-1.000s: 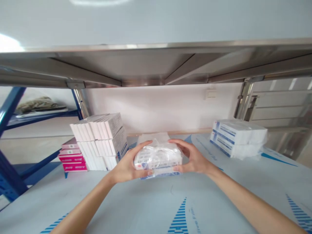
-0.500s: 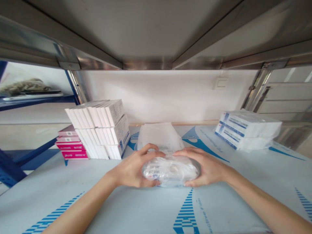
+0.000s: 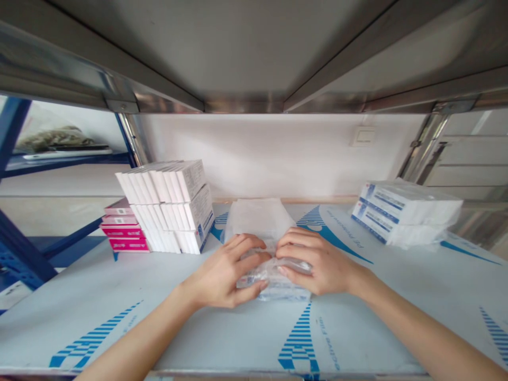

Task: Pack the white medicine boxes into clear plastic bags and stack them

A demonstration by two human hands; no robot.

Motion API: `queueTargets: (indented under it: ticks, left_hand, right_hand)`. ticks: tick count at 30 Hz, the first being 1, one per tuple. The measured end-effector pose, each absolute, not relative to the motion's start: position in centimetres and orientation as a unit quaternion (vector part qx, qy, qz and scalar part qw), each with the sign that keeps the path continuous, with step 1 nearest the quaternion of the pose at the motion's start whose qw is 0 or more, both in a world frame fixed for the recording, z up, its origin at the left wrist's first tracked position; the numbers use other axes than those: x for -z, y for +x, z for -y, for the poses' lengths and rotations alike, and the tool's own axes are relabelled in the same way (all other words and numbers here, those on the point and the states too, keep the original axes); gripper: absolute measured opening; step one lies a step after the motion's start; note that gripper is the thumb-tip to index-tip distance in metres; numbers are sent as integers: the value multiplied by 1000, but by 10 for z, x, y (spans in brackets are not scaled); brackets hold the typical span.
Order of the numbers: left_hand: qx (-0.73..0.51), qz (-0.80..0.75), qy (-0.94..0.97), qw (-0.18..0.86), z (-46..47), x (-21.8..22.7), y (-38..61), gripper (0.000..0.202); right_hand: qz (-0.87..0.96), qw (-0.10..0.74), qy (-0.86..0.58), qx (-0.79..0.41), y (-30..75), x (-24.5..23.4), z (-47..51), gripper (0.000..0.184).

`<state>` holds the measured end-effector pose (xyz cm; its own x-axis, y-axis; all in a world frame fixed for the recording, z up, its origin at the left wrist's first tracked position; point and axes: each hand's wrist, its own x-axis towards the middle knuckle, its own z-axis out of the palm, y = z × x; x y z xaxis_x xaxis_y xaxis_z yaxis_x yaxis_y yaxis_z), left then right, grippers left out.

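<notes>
A bundle of white boxes in transparent plastic film point(image 3: 278, 283) lies on the shelf between my hands, with a flat tail of loose film point(image 3: 257, 219) stretching toward the wall. My left hand point(image 3: 226, 271) rests on the bundle's left side, its fingers curled over the film. My right hand point(image 3: 317, 262) grips the right side, its fingertips almost meeting those of my left hand. My fingers hide much of the bundle.
A stack of white boxes point(image 3: 166, 206) stands left of my hands, with pink boxes point(image 3: 125, 231) beside it. Film-wrapped white boxes point(image 3: 405, 214) sit at right. A steel shelf point(image 3: 238, 53) overhead limits the space, and a blue rack point(image 3: 19, 243) stands at far left.
My hands have closed inward, from cupping the bundle's ends to meeting over its top. The film is now gathered under my fingers. The view has settled lower, showing more of the shelf front.
</notes>
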<state>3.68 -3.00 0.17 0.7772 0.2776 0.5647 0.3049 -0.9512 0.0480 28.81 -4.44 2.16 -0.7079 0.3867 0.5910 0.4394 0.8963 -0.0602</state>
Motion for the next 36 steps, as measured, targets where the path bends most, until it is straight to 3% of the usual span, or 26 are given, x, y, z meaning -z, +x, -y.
queueTargets:
  ticks: [6, 14, 17, 22, 26, 32, 36]
  left_hand:
    - [300, 155, -940, 41, 33, 1, 39, 29]
    - [367, 181, -912, -36, 37, 4, 44, 14]
    - [395, 191, -894, -86, 39, 2, 43, 9]
    - [403, 202, -879, -159, 42, -4, 39, 23]
    - [360, 187, -904, -136, 44, -8, 40, 43]
    - [375, 164, -890, -203, 48, -14, 38, 27]
    - [370, 202, -871, -251, 49, -14, 38, 22]
  right_hand:
    - [899, 375, -211, 83, 297, -2, 49, 11]
    - [887, 409, -213, 22, 296, 1, 55, 6]
    - [890, 399, -221, 17, 296, 0, 55, 13]
    - [887, 401, -228, 2, 299, 0, 56, 10]
    - [883, 409, -217, -82, 297, -4, 57, 7]
    - [856, 407, -211, -239, 297, -9, 56, 5]
    - [869, 368, -247, -219, 297, -16, 55, 16]
